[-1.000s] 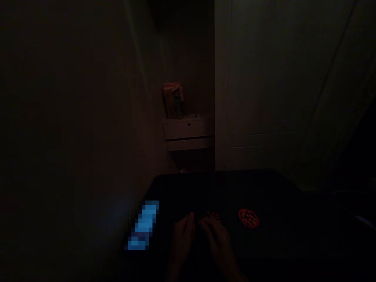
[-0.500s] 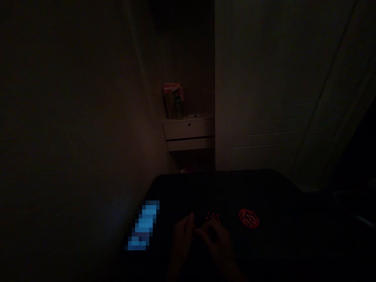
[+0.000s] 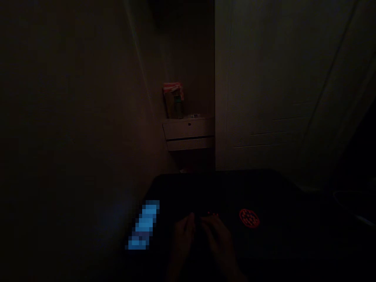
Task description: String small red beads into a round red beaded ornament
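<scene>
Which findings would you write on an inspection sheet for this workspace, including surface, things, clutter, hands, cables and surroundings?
Surface: dark table; details hidden by shadow.
Job's things: small red pieces beyond the right hand; red-rimmed round item farther right.
Clutter: bright blue pixelated patch, left of the hands.
Hands: left and right close together; fingers' grip unclear.
Cables: thin pale line at far right, possibly a cable.
Surroundings: drawers, walls, dim light.
</scene>
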`<act>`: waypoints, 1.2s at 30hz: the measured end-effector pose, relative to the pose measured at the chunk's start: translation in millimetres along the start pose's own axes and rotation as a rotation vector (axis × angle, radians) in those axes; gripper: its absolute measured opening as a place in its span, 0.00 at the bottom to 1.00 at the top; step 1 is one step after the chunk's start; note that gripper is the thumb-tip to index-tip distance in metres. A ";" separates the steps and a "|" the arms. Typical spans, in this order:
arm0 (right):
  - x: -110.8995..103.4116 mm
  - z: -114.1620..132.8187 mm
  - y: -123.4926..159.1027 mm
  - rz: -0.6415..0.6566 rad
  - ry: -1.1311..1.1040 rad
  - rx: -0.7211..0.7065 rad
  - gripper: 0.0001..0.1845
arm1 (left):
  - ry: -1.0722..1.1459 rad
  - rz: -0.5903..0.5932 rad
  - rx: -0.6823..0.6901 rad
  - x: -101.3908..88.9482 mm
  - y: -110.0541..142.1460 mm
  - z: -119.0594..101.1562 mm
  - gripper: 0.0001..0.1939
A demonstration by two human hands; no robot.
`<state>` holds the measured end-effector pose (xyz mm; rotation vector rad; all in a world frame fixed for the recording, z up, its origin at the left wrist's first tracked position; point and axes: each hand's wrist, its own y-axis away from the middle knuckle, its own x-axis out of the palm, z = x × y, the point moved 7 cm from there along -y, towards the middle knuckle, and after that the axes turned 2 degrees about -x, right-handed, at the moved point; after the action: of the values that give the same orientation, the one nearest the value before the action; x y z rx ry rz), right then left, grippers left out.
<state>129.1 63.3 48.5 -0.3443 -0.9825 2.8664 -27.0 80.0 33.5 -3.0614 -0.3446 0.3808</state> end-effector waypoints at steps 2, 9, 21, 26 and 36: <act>-0.4 0.3 -0.5 -0.001 -0.001 -0.001 0.11 | -0.003 -0.007 0.008 -0.7 0.1 -0.2 0.33; 2.8 -2.7 2.2 0.023 -0.034 0.022 0.11 | -0.006 0.011 0.032 0.1 -0.1 0.9 0.32; 4.4 -2.6 0.7 0.039 -0.009 0.026 0.08 | -0.003 0.013 0.028 1.1 -2.5 3.1 0.33; 4.3 -2.3 1.3 0.028 0.004 0.024 0.07 | 0.000 0.009 0.035 0.1 -1.7 4.7 0.32; 4.9 -3.8 3.8 0.031 0.001 0.016 0.10 | -0.013 0.011 0.016 0.2 -2.6 6.1 0.32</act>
<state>125.2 63.3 42.3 -0.3629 -0.9615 2.8999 -28.9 82.6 27.8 -3.0475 -0.3237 0.4025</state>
